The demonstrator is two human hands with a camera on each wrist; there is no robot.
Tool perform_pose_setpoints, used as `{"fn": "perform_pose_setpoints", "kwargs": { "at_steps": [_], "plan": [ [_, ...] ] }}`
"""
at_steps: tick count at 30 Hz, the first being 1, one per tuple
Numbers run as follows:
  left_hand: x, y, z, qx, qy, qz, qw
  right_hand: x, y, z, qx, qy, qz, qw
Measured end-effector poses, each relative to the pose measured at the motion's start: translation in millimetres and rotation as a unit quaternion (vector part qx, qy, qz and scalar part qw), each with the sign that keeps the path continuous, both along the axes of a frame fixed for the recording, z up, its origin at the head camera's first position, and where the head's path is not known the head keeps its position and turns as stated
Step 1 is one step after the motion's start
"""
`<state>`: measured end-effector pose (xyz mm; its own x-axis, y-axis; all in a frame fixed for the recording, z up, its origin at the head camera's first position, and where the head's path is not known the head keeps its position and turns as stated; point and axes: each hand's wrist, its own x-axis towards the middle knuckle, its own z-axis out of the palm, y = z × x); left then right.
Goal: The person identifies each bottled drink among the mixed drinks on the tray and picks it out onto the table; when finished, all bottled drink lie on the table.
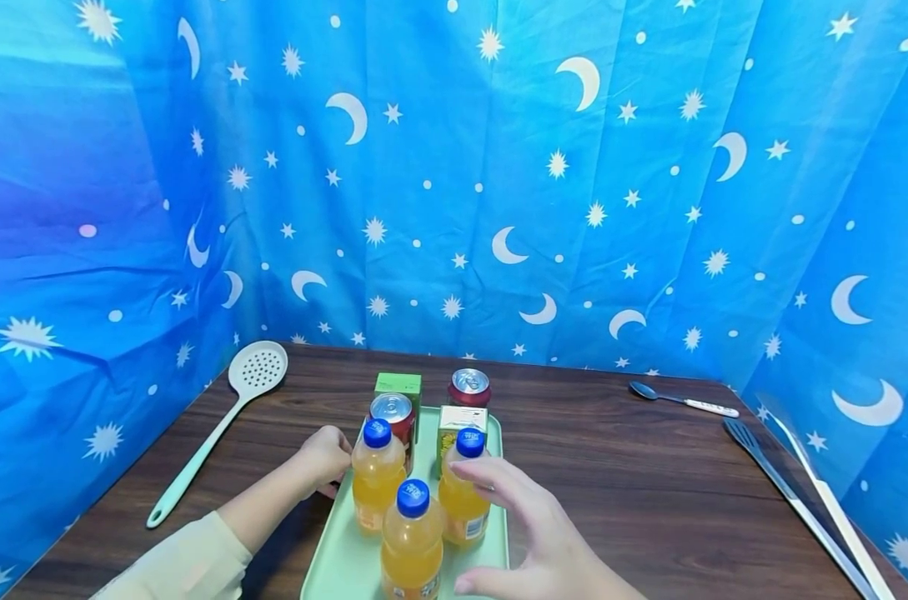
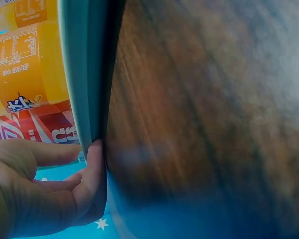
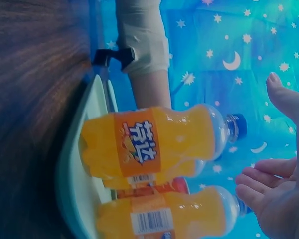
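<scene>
Tray (image 1: 343,557): three orange bottles (image 1: 412,552) already loaded; left hand (image 1: 326,460) pinches left rim (image 2: 83,74); right hand (image 1: 539,533), spread wide, holds nothing; remainder unclear.

A pale green tray (image 1: 339,550) with rounded corners is carrying three upright, blue-capped bottles of orange drink: a front bottle (image 1: 412,550) is standing nearest, a left bottle (image 1: 377,482) and right bottle (image 1: 459,498) just behind.

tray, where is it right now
In the head view, the tray is at bottom centre, under three bottles and right of the skimmer; the left hand pinches its left rim.
</scene>
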<state>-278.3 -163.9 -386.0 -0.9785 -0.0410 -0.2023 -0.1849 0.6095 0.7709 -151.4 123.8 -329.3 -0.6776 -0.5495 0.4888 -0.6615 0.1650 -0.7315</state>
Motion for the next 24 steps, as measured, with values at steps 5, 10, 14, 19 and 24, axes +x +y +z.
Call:
{"fn": "perform_pose_setpoints", "kwargs": {
  "at_steps": [5, 10, 14, 19, 24],
  "plan": [
    [-1.4, -0.2, -1.4, -0.011, 0.007, -0.013, 0.9998, 2.5, -10.7, -4.2, -0.005, -0.025, -0.02, 0.9995],
    [-1.9, -0.8, -1.7, -0.016, 0.011, -0.018, 0.9996, 5.7, -20.4, -8.0, 0.003, -0.054, -0.052, 0.9972],
    [-1.2, -0.8, -1.0, -0.017, 0.011, -0.017, 0.9996, 6.3, -25.0, -10.1, 0.016, -0.087, -0.07, 0.9936],
    [-0.3, -0.5, 0.2, -0.019, 0.011, -0.016, 0.9996, 4.7, -28.7, -11.1, 0.034, -0.112, -0.072, 0.9905],
    [-1.1, -0.6, -0.1, -0.02, 0.009, -0.01, 0.9997, 4.5, -33.5, -12.4, 0.045, -0.131, -0.077, 0.9873]
  ]
}}
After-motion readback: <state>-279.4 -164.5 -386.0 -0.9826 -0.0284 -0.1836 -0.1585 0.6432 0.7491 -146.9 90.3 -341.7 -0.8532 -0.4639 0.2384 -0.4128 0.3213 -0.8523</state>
